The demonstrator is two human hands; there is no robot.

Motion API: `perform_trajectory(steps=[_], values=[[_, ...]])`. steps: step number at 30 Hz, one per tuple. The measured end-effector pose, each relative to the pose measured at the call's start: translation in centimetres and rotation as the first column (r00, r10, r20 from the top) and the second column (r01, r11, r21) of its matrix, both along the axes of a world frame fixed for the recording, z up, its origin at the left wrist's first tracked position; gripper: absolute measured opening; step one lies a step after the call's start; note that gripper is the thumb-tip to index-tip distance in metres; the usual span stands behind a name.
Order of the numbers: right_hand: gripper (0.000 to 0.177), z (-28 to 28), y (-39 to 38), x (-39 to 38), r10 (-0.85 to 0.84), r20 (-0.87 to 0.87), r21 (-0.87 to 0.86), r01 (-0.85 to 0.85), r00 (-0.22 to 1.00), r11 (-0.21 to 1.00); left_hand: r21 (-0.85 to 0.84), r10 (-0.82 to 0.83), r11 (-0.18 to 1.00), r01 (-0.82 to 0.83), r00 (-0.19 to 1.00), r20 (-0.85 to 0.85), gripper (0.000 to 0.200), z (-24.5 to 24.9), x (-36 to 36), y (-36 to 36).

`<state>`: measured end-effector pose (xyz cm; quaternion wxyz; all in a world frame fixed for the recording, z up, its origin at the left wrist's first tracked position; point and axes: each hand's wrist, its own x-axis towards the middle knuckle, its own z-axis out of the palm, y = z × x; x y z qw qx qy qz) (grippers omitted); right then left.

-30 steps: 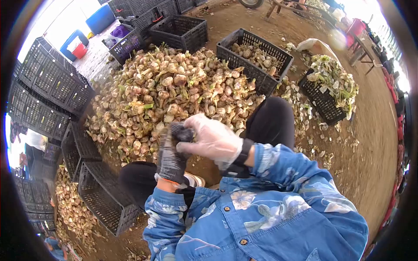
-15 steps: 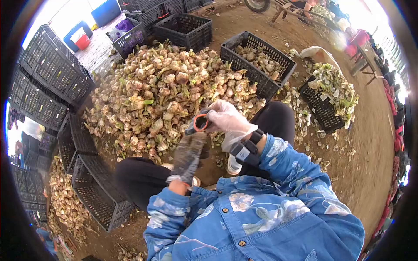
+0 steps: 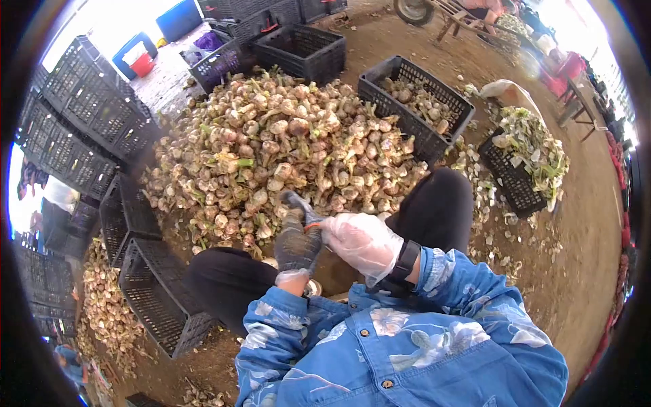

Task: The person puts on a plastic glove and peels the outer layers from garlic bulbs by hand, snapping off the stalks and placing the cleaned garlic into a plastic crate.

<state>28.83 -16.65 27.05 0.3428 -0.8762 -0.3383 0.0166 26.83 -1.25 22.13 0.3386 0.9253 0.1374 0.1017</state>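
Note:
My left hand [image 3: 297, 241], in a dark grey glove, is closed at the near edge of the garlic heap [image 3: 271, 149], its dark fingertips toward the bulbs. My right hand [image 3: 363, 244] wears a clear plastic glove and a black wrist strap. Its closed fingers press against my left hand. Between the hands shows a small orange-edged item [image 3: 312, 226], pinched by my right hand and touching my left; most of it is hidden, so its shape cannot be made out.
Black crates [image 3: 302, 51] stand behind the heap, and one crate [image 3: 417, 102] at its right holds garlic. Another crate [image 3: 512, 178] carries peelings. Stacked crates [image 3: 95, 102] and empty crates [image 3: 159, 298] are at the left. A person [image 3: 485, 8] is partly visible at the back.
My right hand has lowered and turned, closing in beside my left hand. The orange ring seen earlier is now mostly covered. The view has shifted slightly.

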Motion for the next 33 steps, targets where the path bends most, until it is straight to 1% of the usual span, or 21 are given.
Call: perform_trajectory(steps=[2, 3, 4, 6, 8, 10, 11, 12, 14, 15, 16, 18, 19, 22, 23, 24, 25, 26, 27, 28, 33], values=[[0.012, -1.4, 0.0, 0.8, 0.106, -0.21, -0.011, -0.111, 0.972, 0.994, 0.104, -0.063, 0.992, 0.074, 0.993, -0.103, 0.064, -1.8, 0.0, 0.5], [0.014, -2.5, 0.5, 1.2, 0.104, -0.191, -0.159, -0.136, 0.976, 0.978, 0.111, -0.062, 0.99, 0.087, 0.975, -0.212, 0.059, -2.4, 0.0, 0.5], [0.016, -4.1, 0.8, 1.3, 0.103, -0.165, -0.299, -0.15, 0.981, 0.942, 0.082, -0.081, 0.994, 0.075, 0.994, 0.073, 0.048, -1.8, -0.5, 0.2], [0.015, -9.5, 0.7, 2.2, 0.065, -0.273, -0.175, -0.116, 0.96, 0.978, -0.031, -0.064, 0.998, 0.062, 0.996, -0.066, 0.028, 0.1, -0.4, -0.1], [0.012, -8.4, 1.5, 2.6, -0.102, -0.19, -0.361, 0.027, 0.976, 0.932, -0.045, -0.093, 0.995, 0.087, 0.984, -0.153, 0.028, 1.8, -0.9, -0.9], [0.014, -10.1, 1.2, 4.8, -0.102, -0.512, -0.124, 0.044, 0.853, 0.991, -0.058, -0.127, 0.991, 0.116, 0.966, -0.226, 0.034, 0.8, -1.2, -1.7], [0.014, -10.4, 0.3, 6.1, 0.313, 0.002, -0.476, -0.274, 0.95, 0.836, -0.056, -0.158, 0.987, 0.148, 0.949, -0.272, 0.039, 0.9, -1.5, -2.0], [0.013, -12.0, -0.6, 6.5, 0.195, -0.223, -0.119, -0.225, 0.955, 0.967, -0.055, -0.187, 0.982, 0.179, 0.929, -0.319, 0.044, 0.9, -2.0, -2.3], [0.021, -10.5, -1.3, 5.7, 0.191, -0.228, -0.05, -0.208, 0.955, 0.977, -0.042, -0.186, 0.982, 0.184, 0.908, -0.375, 0.056, -0.1, -2.3, -2.8], [0.026, -12.9, -0.9, 5.9, -0.02, -0.488, -0.16, -0.067, 0.873, 0.985, -0.022, -0.198, 0.979, 0.204, 0.912, -0.36, 0.054, -0.3, -2.5, -2.8], [0.03, -9.1, -0.6, 4.4, 0.042, -0.131, -0.306, -0.08, 0.99, 0.949, -0.002, -0.213, 0.974, 0.226, 0.915, -0.343, 0.051, -0.5, -2.5, -2.7], [0.024, -2.0, 0.5, 1.2, 0.022, -0.178, -0.011, -0.025, 0.984, 1.0, 0.044, -0.158, 0.984, 0.172, 0.962, -0.222, 0.047, -1.1, -1.7, -2.4], [0.031, -6.9, 0.4, 1.6, -0.061, -0.301, -0.011, 0.061, 0.952, 0.998, 0.082, -0.11, 0.989, 0.119, 0.989, -0.101, 0.043, -1.2, -1.5, -2.3], [0.028, -12.9, -0.4, 4.6, 0.188, -0.238, -0.492, -0.285, 0.953, 0.823, 0.065, -0.179, 0.981, 0.182, 0.982, -0.053, 0.036, -0.3, -1.4, -2.8], [0.025, -4.4, 0.1, 3.4, 0.267, -0.394, -0.42, -0.43, 0.88, 0.799, 0.066, -0.174, 0.982, 0.179, 0.982, -0.078, 0.034, 0.6, -1.8, -3.1], [0.025, -5.2, 0.4, 3.2, 0.26, -0.394, -0.422, -0.425, 0.882, 0.801, 0.065, -0.18, 0.981, 0.185, 0.981, -0.077, 0.034, 0.4, -1.9, -3.3], [0.027, -7.1, 0.7, 3.1, 0.282, -0.799, 0.213, -0.188, 0.531, 0.959, 0.093, -0.259, 0.962, 0.257, 0.966, 0.011, 0.033, 0.0, -2.2, -3.5], [0.029, -9.1, 0.9, 3.2, 0.55, -0.832, 0.529, 0.401, 0.07, 0.748, 0.124, -0.336, 0.938, 0.324, 0.937, 0.094, 0.032, -0.3, -2.5, -3.8], [0.029, -10.3, 0.9, 4.5, 0.586, -0.807, 0.54, 0.31, -0.071, 0.782, 0.086, -0.351, 0.935, 0.344, 0.933, 0.075, 0.03, 0.0, -2.9, -4.1], [0.031, -16.6, 1.4, 5.7, 0.633, -0.774, 0.551, 0.454, -0.036, 0.7, 0.078, -0.356, 0.933, 0.35, 0.932, 0.074, 0.03, 0.3, -3.0, -4.2], [0.033, -11.2, 4.8, 5.6, 0.659, -0.75, 0.599, 0.475, 0.051, 0.645, 0.032, -0.214, 0.975, 0.219, 0.97, -0.111, 0.029, 0.5, -2.2, -3.3]])
